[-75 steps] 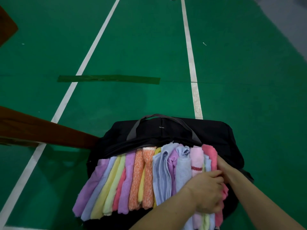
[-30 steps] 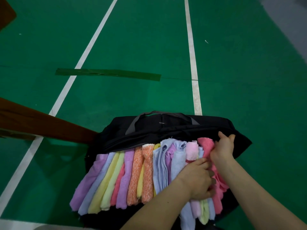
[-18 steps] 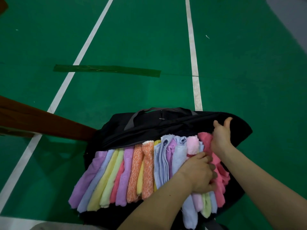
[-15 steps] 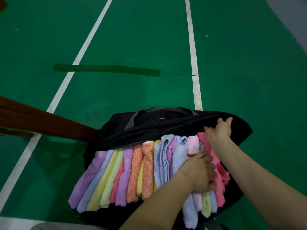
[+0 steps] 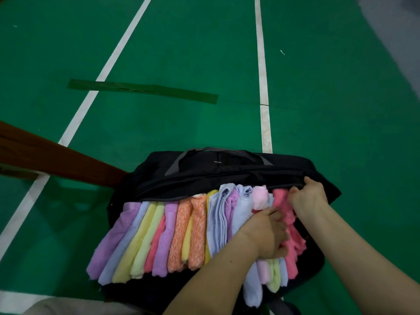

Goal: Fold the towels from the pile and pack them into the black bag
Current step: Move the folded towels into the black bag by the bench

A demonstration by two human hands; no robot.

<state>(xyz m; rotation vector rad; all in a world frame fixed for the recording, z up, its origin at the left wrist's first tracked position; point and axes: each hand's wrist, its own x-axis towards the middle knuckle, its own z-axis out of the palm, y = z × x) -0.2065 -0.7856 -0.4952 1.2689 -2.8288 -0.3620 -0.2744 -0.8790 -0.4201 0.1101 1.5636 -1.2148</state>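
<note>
An open black bag (image 5: 227,173) with a grey handle lies on the green floor. Several folded towels (image 5: 181,230) stand in a row inside it: purple, pale blue, yellow, pink, orange. My left hand (image 5: 266,233) presses down on the towels at the right end, fingers curled into the pink towel (image 5: 293,235). My right hand (image 5: 309,196) grips the bag's far rim at the right, fingers hooked over the black fabric.
A brown wooden beam (image 5: 56,160) runs in from the left and ends by the bag's left corner. White court lines (image 5: 263,87) and a dark green tape strip (image 5: 143,90) mark the floor beyond. A pale cloth (image 5: 75,306) shows at the bottom left edge.
My right hand has moved from beside the pink towel up to the bag's far rim and taken hold of it. My left hand stays pressed on the right-end towels.
</note>
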